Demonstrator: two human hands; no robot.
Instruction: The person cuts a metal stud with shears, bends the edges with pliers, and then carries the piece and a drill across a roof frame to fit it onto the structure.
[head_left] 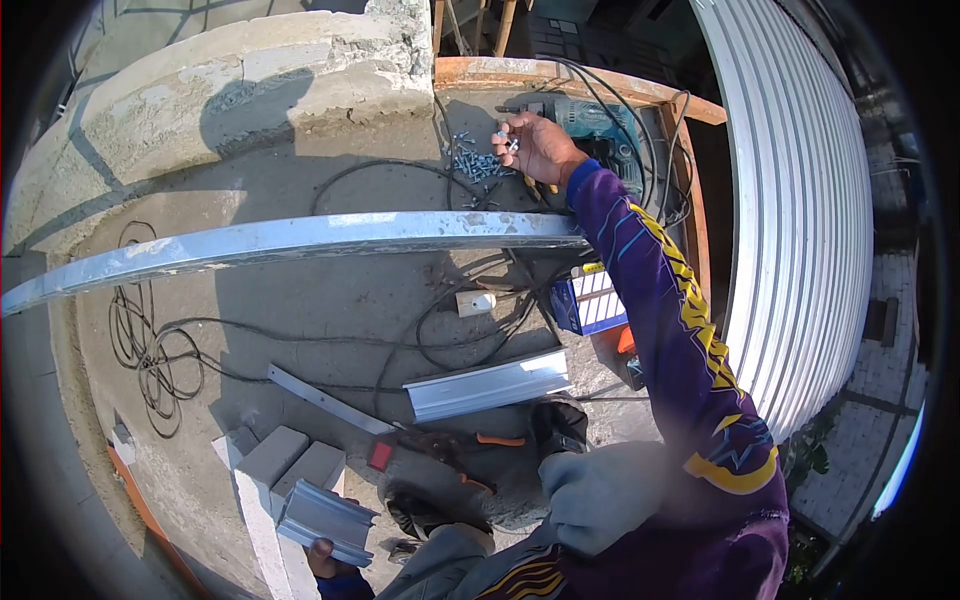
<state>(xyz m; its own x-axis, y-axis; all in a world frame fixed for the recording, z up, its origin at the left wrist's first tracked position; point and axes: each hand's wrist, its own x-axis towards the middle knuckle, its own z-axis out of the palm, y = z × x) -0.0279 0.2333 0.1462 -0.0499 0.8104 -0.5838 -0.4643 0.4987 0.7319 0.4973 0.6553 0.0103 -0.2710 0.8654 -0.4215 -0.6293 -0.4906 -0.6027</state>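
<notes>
My right hand (545, 150) reaches out, palm turned up and fingers curled around a few screws (512, 145). Close beside it on the concrete floor lies a pile of loose screws (474, 164). A teal power drill (592, 120) rests just behind that hand, its chuck pointing left. At the lower left, my left hand (322, 560) grips a short piece of ribbed metal channel (328, 522) by its edge, thumb showing. This channel piece is in front of some grey blocks (275, 455), partly covering them.
A long metal bar (300, 238) crosses above the floor. Black cables (150, 360) lie in loops. A longer metal channel (487, 386), a flat metal strip (330, 399) and a blue-and-white box (590, 302) lie nearby. Corrugated sheeting (800, 200) stands at right.
</notes>
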